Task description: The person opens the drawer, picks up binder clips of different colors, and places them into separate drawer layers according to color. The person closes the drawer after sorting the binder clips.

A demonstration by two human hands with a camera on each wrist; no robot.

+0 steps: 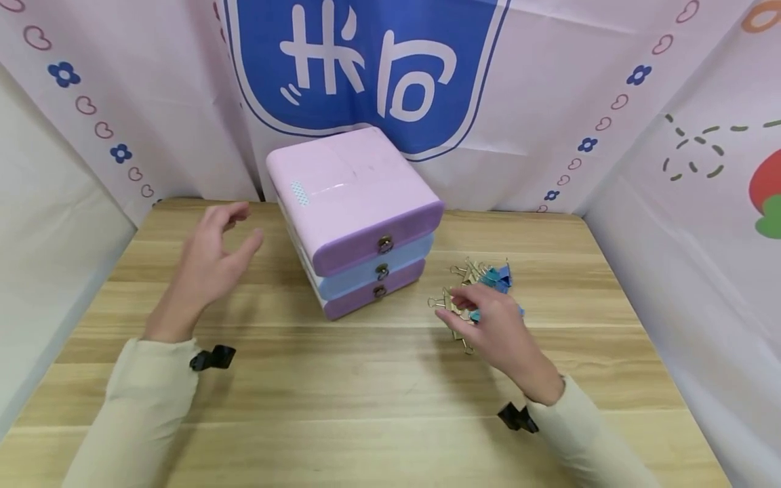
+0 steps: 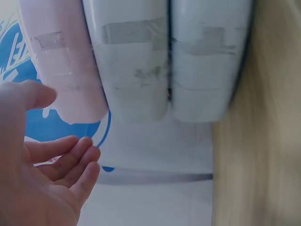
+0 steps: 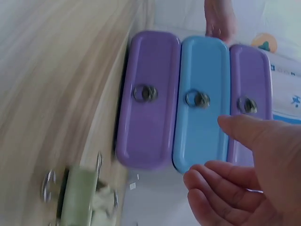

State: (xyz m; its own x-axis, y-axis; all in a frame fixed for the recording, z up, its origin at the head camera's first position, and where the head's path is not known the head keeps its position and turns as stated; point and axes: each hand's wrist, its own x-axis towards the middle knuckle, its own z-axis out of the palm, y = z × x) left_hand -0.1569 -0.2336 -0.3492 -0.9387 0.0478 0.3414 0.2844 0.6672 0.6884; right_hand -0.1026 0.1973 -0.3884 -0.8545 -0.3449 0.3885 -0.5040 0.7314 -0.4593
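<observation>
A three-tier drawer box (image 1: pixel 360 196) with a pink top stands near the back middle of the table. Its fronts are purple, blue and purple, each with a small metal ring pull (image 3: pixel 201 99). To the left of the box my left hand (image 1: pixel 210 261) hovers with relaxed fingers, thumb apart, holding nothing. My right hand (image 1: pixel 494 325) is over a pile of binder clips on the right, hiding part of it. Gold clips (image 1: pixel 470 272) and blue clips (image 1: pixel 502 278) show around the hand. In the right wrist view its loosely bent fingers are apart from a pale gold clip (image 3: pixel 79 195).
The wooden table (image 1: pixel 366 407) meets a white printed cloth (image 1: pixel 512 163) behind the box. White walls (image 1: pixel 49 224) of cloth close off the left and right sides. Each sleeve cuff carries a small black wrist camera (image 1: pixel 212 357).
</observation>
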